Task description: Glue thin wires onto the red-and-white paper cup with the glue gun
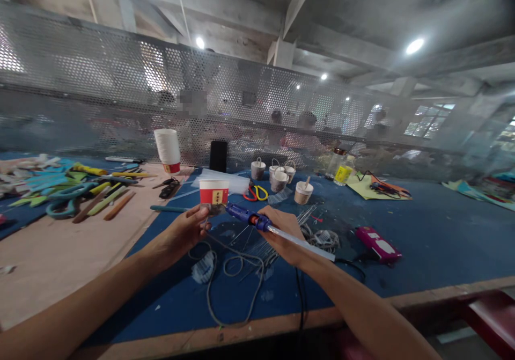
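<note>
My left hand [198,225] is closed around the lower part of a red-and-white paper cup [214,192]. Grey material, apparently cord, shows at the cup's lower end, partly hidden by my fingers. A loose grey cord [209,290] trails in loops over the blue table below. In my right hand [284,234] is a blue hot glue gun [245,215], its nozzle pointing left at the cup's lower edge. Whether the nozzle touches cannot be made out. A long translucent glue stick [301,243] sticks out of the gun's back.
Behind my hands stand several small cord-wrapped cups [278,179], red-and-yellow scissors [257,192] and a black phone-like slab [218,156]. A stack of paper cups [168,151] and tools [100,199] lie left. A magenta box [378,244] sits right. A perforated metal screen [241,102] closes the back.
</note>
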### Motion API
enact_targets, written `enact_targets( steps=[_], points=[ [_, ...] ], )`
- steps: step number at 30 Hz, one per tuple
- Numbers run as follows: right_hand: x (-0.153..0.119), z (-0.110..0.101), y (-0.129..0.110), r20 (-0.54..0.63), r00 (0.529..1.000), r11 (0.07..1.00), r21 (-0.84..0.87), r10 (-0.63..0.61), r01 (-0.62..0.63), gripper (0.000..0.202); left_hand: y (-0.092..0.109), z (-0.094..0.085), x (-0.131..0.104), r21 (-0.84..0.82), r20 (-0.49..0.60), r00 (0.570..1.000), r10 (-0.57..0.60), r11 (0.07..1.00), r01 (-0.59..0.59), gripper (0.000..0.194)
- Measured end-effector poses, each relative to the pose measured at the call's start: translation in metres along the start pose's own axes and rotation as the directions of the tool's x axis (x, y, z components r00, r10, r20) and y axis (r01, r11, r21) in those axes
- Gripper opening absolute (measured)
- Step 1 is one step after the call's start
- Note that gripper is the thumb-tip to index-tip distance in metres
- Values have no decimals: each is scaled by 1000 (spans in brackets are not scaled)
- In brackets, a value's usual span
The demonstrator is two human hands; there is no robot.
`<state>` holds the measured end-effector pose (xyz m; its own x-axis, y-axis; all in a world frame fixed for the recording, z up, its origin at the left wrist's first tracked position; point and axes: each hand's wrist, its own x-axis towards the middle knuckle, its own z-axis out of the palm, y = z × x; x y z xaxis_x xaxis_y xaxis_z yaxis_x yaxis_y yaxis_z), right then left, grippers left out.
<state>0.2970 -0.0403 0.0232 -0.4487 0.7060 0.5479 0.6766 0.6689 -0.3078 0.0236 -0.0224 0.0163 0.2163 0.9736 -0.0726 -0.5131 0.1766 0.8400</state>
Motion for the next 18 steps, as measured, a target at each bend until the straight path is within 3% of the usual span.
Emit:
enact_targets(
  steps=[18],
  points=[
    [0,3,5,-9,1000,1000,-10,-9,9,11,5,7,-6,-20,17,1000,-10,1000,11,22]
  ],
)
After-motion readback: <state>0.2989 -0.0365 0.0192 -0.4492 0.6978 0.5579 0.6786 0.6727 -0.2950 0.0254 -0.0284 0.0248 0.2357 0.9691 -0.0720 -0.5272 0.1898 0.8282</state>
